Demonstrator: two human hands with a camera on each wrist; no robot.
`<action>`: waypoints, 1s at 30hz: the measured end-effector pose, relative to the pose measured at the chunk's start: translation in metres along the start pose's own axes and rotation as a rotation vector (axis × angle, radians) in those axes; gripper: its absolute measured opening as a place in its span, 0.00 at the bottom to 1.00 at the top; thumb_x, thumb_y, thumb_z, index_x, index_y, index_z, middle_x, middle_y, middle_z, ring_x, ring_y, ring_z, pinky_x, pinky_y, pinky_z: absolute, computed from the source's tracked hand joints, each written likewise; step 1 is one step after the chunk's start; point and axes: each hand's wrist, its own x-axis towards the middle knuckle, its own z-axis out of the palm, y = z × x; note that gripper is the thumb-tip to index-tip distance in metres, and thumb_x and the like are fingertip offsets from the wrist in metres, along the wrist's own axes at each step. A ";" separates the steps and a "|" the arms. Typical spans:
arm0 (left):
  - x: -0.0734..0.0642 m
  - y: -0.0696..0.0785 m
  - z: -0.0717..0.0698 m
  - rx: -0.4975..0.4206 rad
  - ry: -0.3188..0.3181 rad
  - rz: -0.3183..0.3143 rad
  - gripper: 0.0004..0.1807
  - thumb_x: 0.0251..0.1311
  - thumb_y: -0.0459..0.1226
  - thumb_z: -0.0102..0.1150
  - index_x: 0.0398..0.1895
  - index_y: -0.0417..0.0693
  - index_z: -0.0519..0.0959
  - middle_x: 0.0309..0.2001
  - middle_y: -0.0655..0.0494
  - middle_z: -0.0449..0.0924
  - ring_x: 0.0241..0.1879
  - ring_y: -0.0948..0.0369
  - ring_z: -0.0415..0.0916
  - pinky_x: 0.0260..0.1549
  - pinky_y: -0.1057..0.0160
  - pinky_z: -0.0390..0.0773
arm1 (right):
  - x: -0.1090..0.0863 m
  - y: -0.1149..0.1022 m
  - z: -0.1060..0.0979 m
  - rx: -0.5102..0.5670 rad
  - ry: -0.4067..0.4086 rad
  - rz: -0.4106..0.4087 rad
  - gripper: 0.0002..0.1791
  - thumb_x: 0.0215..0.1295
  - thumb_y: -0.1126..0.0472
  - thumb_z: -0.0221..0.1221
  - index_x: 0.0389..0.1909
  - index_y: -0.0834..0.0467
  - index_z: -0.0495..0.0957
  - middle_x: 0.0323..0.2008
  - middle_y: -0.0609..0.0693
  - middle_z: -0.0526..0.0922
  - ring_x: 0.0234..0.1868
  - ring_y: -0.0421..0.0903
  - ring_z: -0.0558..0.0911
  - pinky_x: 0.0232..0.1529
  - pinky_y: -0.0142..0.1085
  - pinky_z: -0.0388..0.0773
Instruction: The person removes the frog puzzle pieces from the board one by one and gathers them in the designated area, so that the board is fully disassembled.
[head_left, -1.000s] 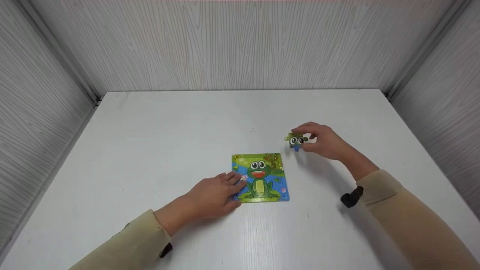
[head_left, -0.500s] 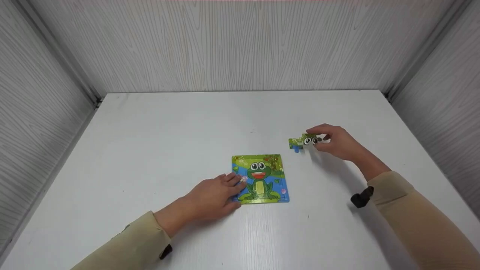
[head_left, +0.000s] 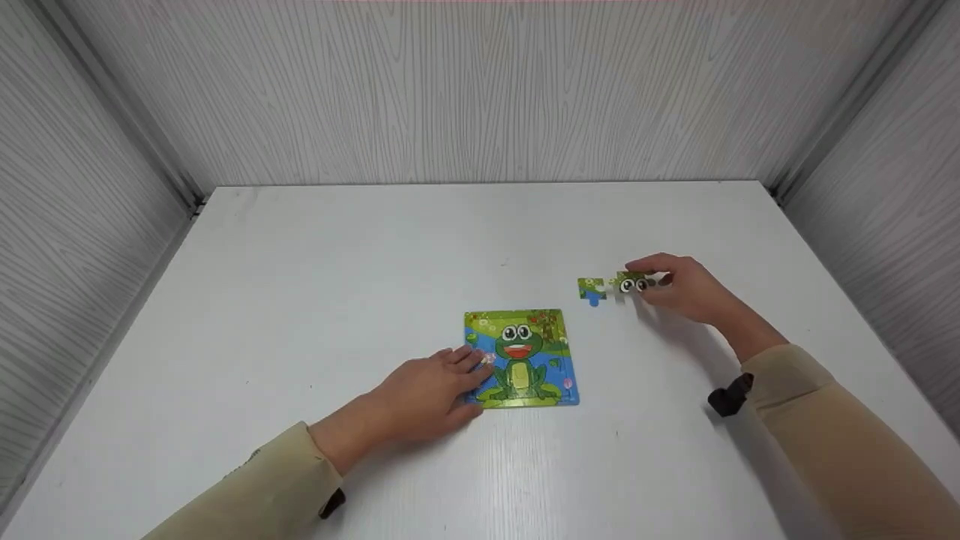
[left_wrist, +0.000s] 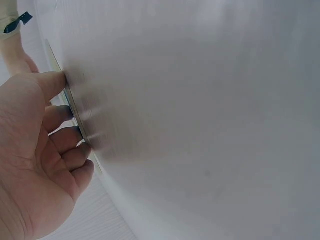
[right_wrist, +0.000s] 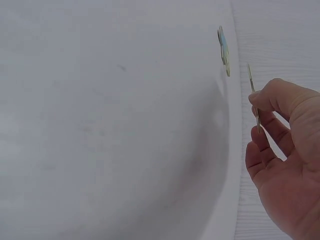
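A square frog jigsaw puzzle board (head_left: 520,375) lies on the white tabletop, in the middle of the head view. My left hand (head_left: 427,394) rests over its left edge, fingers extended across the picture and thumb by the near left corner. With thumb and fingers, my right hand (head_left: 686,289) pinches a puzzle piece (head_left: 628,283) printed with frog eyes; it appears held above the table. The right wrist view shows that piece (right_wrist: 250,76) edge-on. A second puzzle piece (head_left: 591,286), green and blue, lies just left of the held one, behind the board's upper right corner.
The white table (head_left: 337,247) stretches around the board. Pale wood-grain panels stand at the back (head_left: 480,90) and at both sides. Dark straps (head_left: 731,396) sit at the sleeve cuffs.
My right hand has moved right with the frog-eye piece, which parted from above the green-and-blue piece. That second piece now shows fully. The left hand and the board have stayed put.
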 end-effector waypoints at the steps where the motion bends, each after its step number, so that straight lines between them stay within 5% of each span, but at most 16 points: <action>1: 0.000 0.000 0.000 0.001 0.000 0.000 0.33 0.79 0.52 0.52 0.81 0.47 0.68 0.80 0.47 0.63 0.81 0.51 0.55 0.77 0.49 0.60 | 0.000 0.001 0.000 0.001 0.000 0.009 0.27 0.70 0.69 0.62 0.70 0.59 0.78 0.69 0.57 0.79 0.69 0.56 0.75 0.65 0.50 0.71; 16: 0.001 -0.001 0.001 0.003 0.000 0.001 0.34 0.79 0.53 0.51 0.81 0.48 0.67 0.80 0.48 0.62 0.82 0.51 0.55 0.77 0.49 0.60 | 0.003 0.012 0.004 -0.023 -0.018 0.106 0.27 0.72 0.68 0.60 0.72 0.57 0.77 0.70 0.57 0.77 0.69 0.57 0.73 0.69 0.54 0.71; 30: 0.001 0.000 0.001 0.008 -0.002 0.006 0.34 0.79 0.52 0.52 0.81 0.47 0.67 0.80 0.47 0.63 0.82 0.51 0.55 0.77 0.50 0.60 | 0.004 0.016 0.007 -0.011 -0.008 0.109 0.28 0.70 0.70 0.59 0.71 0.57 0.78 0.69 0.57 0.79 0.66 0.57 0.75 0.67 0.53 0.72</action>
